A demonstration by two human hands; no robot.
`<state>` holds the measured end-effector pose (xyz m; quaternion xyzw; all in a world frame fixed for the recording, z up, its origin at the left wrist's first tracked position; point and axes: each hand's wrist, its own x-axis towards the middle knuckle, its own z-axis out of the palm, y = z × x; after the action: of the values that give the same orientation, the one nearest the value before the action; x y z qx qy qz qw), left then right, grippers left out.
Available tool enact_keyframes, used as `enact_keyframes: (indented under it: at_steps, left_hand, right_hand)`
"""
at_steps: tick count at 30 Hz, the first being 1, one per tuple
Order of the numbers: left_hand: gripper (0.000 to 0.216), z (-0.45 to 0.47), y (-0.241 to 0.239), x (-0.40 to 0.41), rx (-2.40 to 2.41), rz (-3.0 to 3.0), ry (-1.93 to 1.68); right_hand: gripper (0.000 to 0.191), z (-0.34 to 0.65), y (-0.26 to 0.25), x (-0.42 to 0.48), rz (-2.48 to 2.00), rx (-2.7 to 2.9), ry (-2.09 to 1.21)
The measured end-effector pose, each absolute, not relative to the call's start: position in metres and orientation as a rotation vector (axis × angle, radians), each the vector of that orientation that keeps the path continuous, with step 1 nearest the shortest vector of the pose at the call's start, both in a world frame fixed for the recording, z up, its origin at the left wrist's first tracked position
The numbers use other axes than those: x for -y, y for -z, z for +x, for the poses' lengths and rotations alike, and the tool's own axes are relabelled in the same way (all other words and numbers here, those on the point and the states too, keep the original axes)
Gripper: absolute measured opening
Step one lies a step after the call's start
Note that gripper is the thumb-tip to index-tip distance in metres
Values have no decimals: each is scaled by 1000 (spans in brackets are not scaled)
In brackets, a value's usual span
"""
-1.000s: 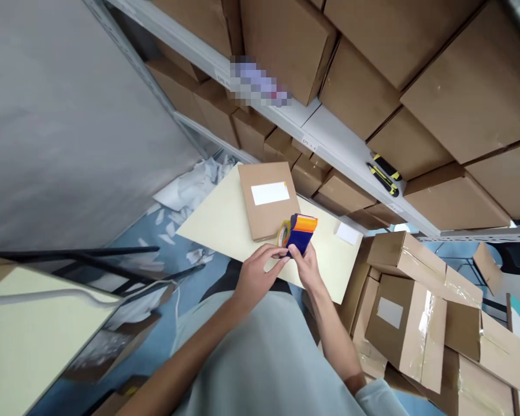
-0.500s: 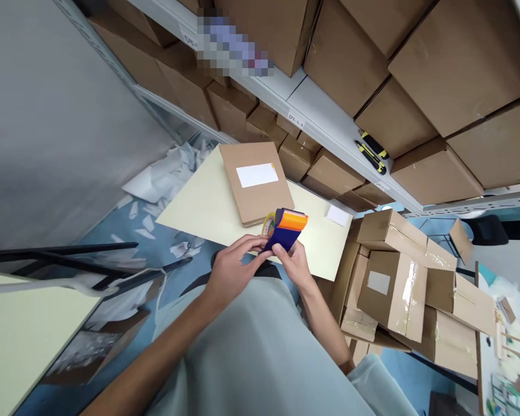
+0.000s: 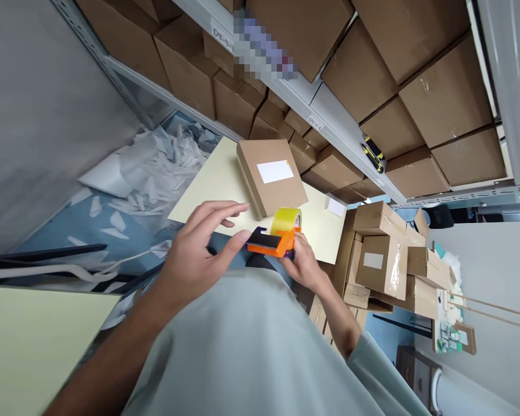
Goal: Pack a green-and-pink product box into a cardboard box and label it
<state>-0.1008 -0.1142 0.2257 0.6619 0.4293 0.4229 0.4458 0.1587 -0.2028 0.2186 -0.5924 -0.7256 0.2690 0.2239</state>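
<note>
A tape dispenser (image 3: pixel 281 242), orange and dark blue with a yellow tape roll on it, is gripped by my right hand (image 3: pixel 304 263) over the near edge of the pale yellow table (image 3: pixel 329 234). My left hand (image 3: pixel 199 248) hangs to the left of the dispenser, fingers apart, its thumb tip close to the dispenser's front end. Nothing is in the left hand. Beyond the hands a brown cardboard box (image 3: pixel 268 199) lies flat on the table, with a white label (image 3: pixel 275 171) on its top face.
Shelves of cardboard boxes (image 3: pixel 357 66) stand behind the table; two yellow-black utility knives (image 3: pixel 372 153) lie on a shelf edge. Stacked cartons (image 3: pixel 381 260) are on the right. Crumpled white paper (image 3: pixel 156 162) covers the floor at left. Another pale tabletop (image 3: pixel 34 341) is at lower left.
My left hand has let go of the tape dispenser and moved left, its fingers opening. In my right hand the dispenser has turned, so its tape roll now faces up. The view has shifted somewhat.
</note>
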Motion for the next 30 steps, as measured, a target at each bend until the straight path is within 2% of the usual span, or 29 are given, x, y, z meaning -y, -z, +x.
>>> enact_keyframes:
  at_steps: [8, 15, 24, 30]
  left_hand:
    - [32, -137, -214, 93, -785, 1692, -996]
    - [26, -153, -196, 118, -863, 1617, -1089]
    - [28, -151, -97, 146, -907, 1395, -967]
    - [39, -142, -43, 132, -913, 1304, -907]
  right_hand:
    - [8, 131, -238, 203, -1647, 2256, -593]
    - [17, 109, -225, 225, -1749, 2262, -605]
    - [40, 84, -161, 259, -2048, 2111, -959]
    - [39, 105, -139, 277, -2253, 2085, -1046]
